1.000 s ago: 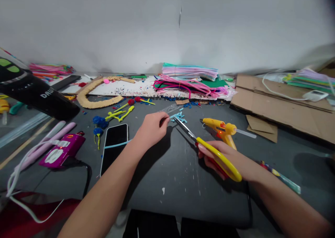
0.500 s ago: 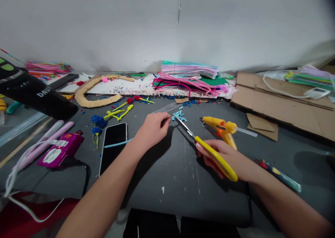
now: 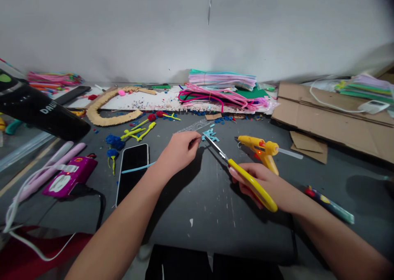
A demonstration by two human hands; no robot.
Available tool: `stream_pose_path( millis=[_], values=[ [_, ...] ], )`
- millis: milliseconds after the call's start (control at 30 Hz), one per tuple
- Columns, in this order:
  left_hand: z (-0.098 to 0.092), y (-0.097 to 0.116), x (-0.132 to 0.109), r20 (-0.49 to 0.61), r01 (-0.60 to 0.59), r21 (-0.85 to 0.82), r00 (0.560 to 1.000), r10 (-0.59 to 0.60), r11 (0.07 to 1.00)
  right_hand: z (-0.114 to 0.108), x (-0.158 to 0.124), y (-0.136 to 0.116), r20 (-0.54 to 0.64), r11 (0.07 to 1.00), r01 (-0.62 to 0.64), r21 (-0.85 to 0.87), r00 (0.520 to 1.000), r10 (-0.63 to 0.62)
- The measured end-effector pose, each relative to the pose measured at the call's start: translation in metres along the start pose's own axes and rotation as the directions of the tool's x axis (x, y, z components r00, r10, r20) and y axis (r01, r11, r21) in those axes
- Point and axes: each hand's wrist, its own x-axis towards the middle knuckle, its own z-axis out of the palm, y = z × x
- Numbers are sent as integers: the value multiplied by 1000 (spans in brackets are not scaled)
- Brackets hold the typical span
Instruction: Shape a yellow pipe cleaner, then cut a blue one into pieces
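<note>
Now scissors (image 3: 236, 168) nearer left fingers (image 3: 194, 135), less blue strip (image 3: 135, 169) protruding.

Scissors (image 3: 250, 183) yel w/ silver blades (image 3: 214, 145), strip (image 3: 138, 169) & bits (image 3: 212, 135) lt blue.

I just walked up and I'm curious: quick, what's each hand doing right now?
Left hand: closed in a pinch, apparently on the light-blue strip.
Right hand: closed, holding the yellow-handled scissors.
</note>
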Motion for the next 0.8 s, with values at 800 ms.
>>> stream_pose_path(
  millis=[800],
  values=[
    [-10,-12,-2,167,108,95,978,-123,990,1,12,-5,-29,998,-44,-35,999,43]
  ],
)
